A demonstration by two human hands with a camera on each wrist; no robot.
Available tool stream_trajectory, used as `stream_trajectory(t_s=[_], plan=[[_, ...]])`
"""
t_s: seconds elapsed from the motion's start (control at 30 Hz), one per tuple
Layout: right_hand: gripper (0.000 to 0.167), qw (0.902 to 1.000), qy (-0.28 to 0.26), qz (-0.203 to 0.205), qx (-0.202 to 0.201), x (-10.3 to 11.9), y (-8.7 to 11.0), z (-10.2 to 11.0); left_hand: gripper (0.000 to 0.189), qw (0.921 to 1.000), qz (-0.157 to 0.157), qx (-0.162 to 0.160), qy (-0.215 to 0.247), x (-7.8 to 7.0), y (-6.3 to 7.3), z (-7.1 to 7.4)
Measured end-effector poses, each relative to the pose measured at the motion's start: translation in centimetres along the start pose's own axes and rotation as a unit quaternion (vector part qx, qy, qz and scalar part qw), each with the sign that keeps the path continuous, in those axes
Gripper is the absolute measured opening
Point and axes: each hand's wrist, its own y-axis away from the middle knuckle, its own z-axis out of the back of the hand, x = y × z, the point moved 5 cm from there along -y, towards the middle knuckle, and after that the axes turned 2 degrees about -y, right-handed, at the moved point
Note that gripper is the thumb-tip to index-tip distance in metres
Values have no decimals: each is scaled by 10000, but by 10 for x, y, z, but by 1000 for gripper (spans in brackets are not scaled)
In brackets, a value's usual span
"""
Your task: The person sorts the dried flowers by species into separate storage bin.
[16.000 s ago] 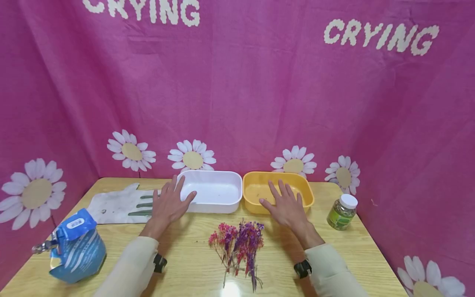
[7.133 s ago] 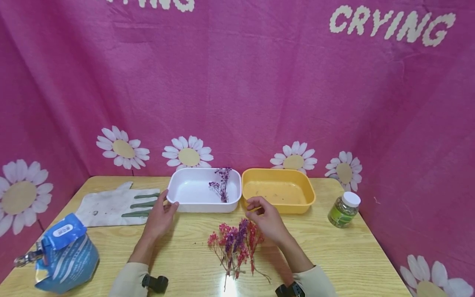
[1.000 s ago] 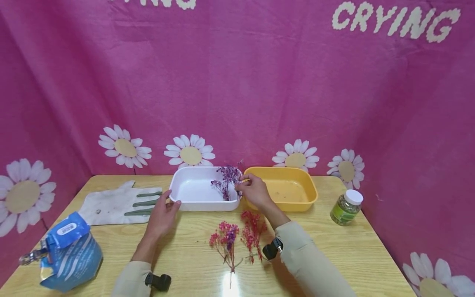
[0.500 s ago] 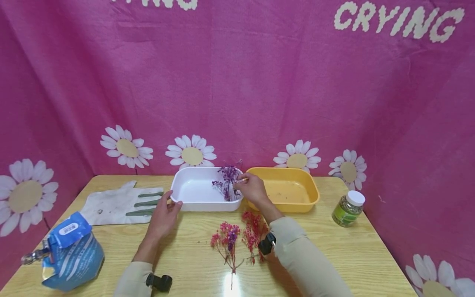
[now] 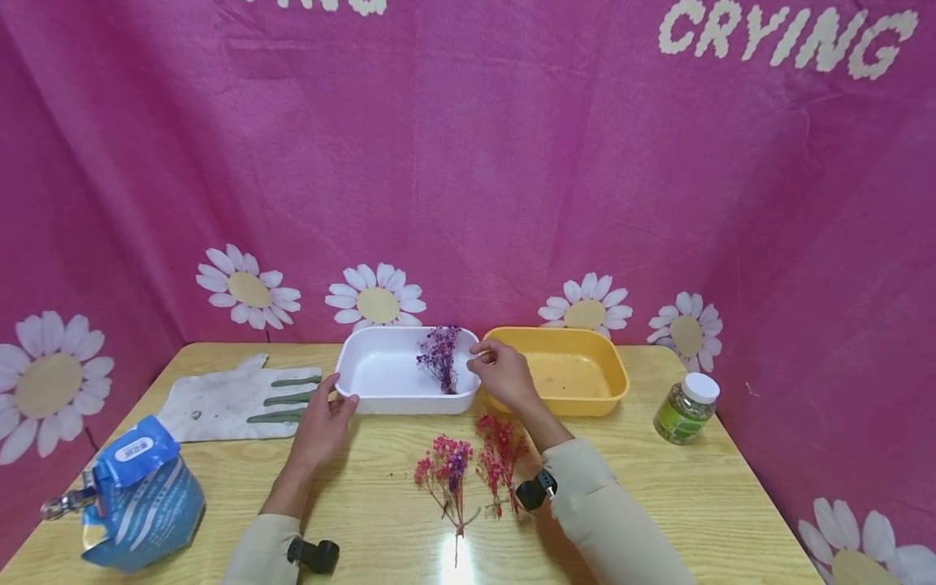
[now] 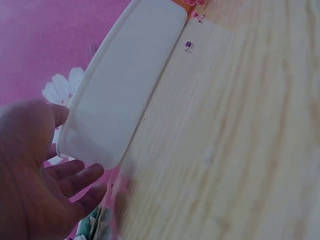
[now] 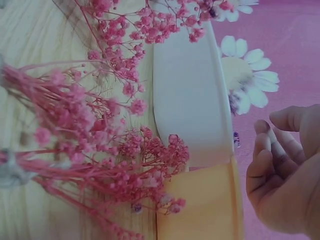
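Dried purple flowers (image 5: 441,357) lie in the right end of the white plastic tub (image 5: 395,404). My right hand (image 5: 504,375) hovers by that end with fingers loosely bent; in the right wrist view nothing sits between the thumb and fingers of the right hand (image 6: 187,46). My left hand (image 5: 322,426) holds the near left corner of the white tub, thumb at the front and fingers round the end. Pink dried flowers lie on the table in two bunches, the left bunch (image 5: 441,463) with a purple sprig (image 5: 457,465) among it, the right bunch (image 5: 500,455) beside my right wrist.
A yellow tub (image 5: 563,406) stands against the white one's right side. A jar with a white lid (image 5: 686,409) is at the right. To the left lie a white glove with green stripes (image 5: 234,402) and a clipped blue bag (image 5: 146,508).
Over the last second my right hand lets go of the purple sprigs, which now lie together in the white tub, and draws slightly back right. My left hand stays at the corner.
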Motion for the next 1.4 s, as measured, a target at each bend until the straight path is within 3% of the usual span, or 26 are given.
stream_trajectory(t_s=[0.33,0.67,1.17,1.4], plan=[[18,9988,-303,352,126,-2,23,6,61,10000,41,-6,47,1,0,0],[16,9970,-638,418,161,-3,47,7,61,10000,15,5,62,2,-1,-2],[17,9944,-930,387,312,-11,84,0,60,9999,60,-9,81,1,-1,-2],[21,9911,-1255,153,414,-16,101,-5,60,9999,32,-15,106,1,-1,-2]])
